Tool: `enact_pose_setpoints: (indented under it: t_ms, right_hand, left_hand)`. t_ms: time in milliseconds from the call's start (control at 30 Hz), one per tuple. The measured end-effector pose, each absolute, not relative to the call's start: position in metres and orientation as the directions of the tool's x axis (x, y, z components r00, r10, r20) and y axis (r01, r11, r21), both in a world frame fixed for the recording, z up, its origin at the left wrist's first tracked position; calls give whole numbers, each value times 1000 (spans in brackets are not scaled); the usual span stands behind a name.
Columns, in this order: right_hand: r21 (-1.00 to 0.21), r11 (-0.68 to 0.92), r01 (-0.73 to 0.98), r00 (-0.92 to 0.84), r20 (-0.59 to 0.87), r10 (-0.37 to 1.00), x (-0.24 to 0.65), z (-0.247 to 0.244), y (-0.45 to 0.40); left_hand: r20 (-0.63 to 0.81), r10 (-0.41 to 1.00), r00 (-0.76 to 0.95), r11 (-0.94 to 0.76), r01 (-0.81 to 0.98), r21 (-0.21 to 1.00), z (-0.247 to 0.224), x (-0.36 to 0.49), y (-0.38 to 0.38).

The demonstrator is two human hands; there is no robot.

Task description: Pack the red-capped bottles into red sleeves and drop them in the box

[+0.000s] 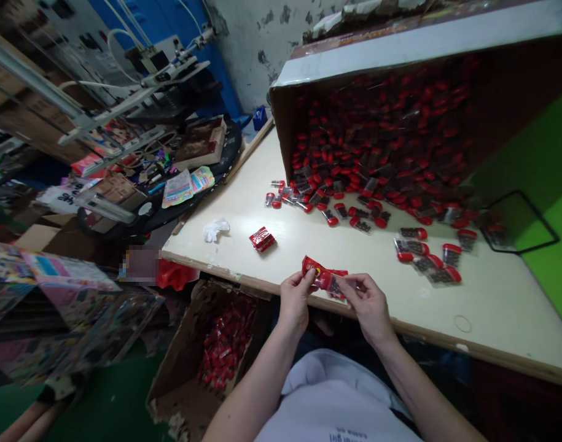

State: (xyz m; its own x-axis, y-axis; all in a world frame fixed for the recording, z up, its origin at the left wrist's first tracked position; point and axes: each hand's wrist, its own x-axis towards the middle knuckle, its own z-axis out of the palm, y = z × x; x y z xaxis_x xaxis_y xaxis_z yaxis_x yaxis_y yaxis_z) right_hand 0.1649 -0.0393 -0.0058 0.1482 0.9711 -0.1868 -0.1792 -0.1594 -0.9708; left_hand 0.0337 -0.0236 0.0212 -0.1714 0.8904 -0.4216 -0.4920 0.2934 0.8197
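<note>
**Two Hands Pinch a Red Packet**

The left hand (pixel 295 301) and the right hand (pixel 367 309) hold a shiny red packet (pixel 324 276) just over the front edge of a pale table (pixel 225 196). The fingers of both hands are pressed together, clamped on the packet. Many small red and black packets (pixel 368 215) lie on the table by the open end of a big tipped cardboard box (pixel 377 55), which is full of them. A lone red packet (pixel 262 239) sits near a crumpled white thing (pixel 216 229). Below the table, an open box (pixel 179 374) holds more red bags (pixel 225 347).
</note>
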Motion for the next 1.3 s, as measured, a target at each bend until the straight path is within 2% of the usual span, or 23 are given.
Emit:
enact_pose_setpoints:
  t_ms: [133,267,533,833,967,1100,1200,1300]
  right_hand:
    - [-944,-238,-230,58,-257,965,170,-5,-36]
    - [-967,-226,-115,19,-230,973,176,-4,-33]
    - [-936,-207,-284,156,-258,953,162,-6,-38]
    - [-927,-166,-336,256,-260,931,148,-8,-46]
    - [-921,-160,-355,241,-256,936,149,-7,-45]
    - [-919,-158,-361,216,-247,945,148,-6,-45]
    - [-933,-143,-331,241,-230,943,145,-8,-46]
    - [-944,-161,-288,236,-233,943,147,-10,-48]
  left_hand:
    - [-421,900,-109,313,-509,802,22,31,-24]
    - [-431,897,-95,337,-482,809,22,25,-23]
    - [-461,872,-166,328,-501,801,23,31,-25]
    - [-433,870,-238,249,-545,801,22,40,-30]
    - [-436,872,-222,252,-561,789,24,41,-30]
    - [-495,856,-149,310,-618,722,25,43,-30]
    - [-548,831,-91,376,-633,676,23,45,-30]
    - [-541,837,-88,359,-658,662,21,45,-30]
